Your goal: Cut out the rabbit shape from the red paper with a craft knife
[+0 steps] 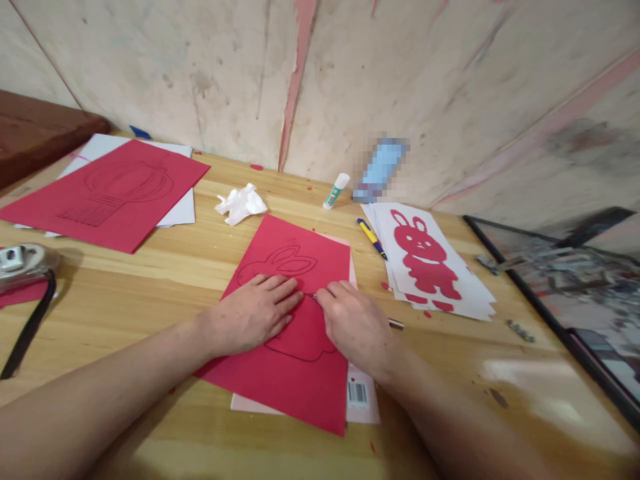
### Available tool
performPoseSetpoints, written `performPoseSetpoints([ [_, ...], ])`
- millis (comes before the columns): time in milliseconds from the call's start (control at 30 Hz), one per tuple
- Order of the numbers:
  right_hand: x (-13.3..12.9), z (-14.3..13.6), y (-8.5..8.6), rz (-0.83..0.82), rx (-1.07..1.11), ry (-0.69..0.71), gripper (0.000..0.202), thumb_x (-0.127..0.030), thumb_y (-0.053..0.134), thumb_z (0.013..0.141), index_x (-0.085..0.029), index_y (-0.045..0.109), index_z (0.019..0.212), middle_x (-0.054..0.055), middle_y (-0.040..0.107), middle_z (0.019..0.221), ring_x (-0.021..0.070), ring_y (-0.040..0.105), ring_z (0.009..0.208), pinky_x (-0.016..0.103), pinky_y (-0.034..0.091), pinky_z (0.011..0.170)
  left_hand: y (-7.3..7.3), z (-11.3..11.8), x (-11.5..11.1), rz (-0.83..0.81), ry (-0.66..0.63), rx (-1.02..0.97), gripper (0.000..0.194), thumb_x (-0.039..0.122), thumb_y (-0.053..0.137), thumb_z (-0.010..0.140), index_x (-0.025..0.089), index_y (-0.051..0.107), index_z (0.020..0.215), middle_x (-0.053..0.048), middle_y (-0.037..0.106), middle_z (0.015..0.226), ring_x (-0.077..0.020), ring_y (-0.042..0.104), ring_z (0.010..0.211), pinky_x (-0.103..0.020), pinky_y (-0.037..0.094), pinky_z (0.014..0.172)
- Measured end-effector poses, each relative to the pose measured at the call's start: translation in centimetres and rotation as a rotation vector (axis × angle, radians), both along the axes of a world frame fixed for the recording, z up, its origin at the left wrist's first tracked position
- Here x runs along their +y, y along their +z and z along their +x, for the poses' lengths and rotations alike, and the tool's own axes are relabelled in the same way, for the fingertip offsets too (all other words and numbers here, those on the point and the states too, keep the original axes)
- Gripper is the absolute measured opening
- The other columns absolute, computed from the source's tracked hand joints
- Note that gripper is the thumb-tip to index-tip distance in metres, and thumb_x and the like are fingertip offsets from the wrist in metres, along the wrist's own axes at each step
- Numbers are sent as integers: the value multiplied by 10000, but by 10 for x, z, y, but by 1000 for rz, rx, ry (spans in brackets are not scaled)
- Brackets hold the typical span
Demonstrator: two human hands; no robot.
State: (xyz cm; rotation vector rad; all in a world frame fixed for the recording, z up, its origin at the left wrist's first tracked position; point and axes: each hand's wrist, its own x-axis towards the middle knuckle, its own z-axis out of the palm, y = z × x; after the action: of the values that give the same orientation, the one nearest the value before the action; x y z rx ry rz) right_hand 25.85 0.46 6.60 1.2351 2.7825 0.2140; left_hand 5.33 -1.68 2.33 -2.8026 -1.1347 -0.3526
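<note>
Red sheet (310, 387): laid beneath both hands on the surface (150, 287); an eared outline (295, 357) is drawn on it. Pale backing (369, 410) is seen under it, jutting out below the right hand.
Left hand (257, 313): pressed flat on the sheet, fingers extended; nothing gripped.
Right hand (353, 323): closed around a slim tool (313, 296), tip just beside the left fingertips; tool type cannot be told.
Handling: judged light, thin, fairly stiff; easily creased or torn, liable to slide if unpinned.
Hold: best pinned by a flat palm near the tip; best lifted by the plain edge nearest the wrists.
</note>
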Motion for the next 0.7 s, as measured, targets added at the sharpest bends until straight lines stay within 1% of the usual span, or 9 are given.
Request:
performPoseSetpoints([
  [200, -1, -2, 2, -16, -31, -16, 207, -42, 479, 820, -172, 638, 853, 78, 640, 833, 204, 558, 830, 301, 355, 672, 1, 0, 0, -23, 0, 25, 412, 303, 320, 1003, 134, 512, 1325, -132, 498, 1380, -286, 482, 1203, -419, 402, 920],
  [433, -2, -3, 7, -87, -97, -61, 251, -32, 446, 831, -168, 647, 895, 91, 646, 865, 219, 569, 860, 309, 365, 677, 2, 1, 0, -40, 5, 12, 403, 296, 318, 1003, 131, 530, 1303, -132, 509, 1370, -282, 490, 1204, -420, 414, 926],
  [700, -4, -2, 8, -100, -111, -85, 261, -37, 444, 829, -172, 649, 917, 97, 642, 875, 226, 566, 876, 317, 369, 672, 2, 1, 0, -68, -6, 1, 408, 292, 314, 1005, 118, 520, 1311, -138, 515, 1367, -278, 461, 1248, -431, 396, 977],
])
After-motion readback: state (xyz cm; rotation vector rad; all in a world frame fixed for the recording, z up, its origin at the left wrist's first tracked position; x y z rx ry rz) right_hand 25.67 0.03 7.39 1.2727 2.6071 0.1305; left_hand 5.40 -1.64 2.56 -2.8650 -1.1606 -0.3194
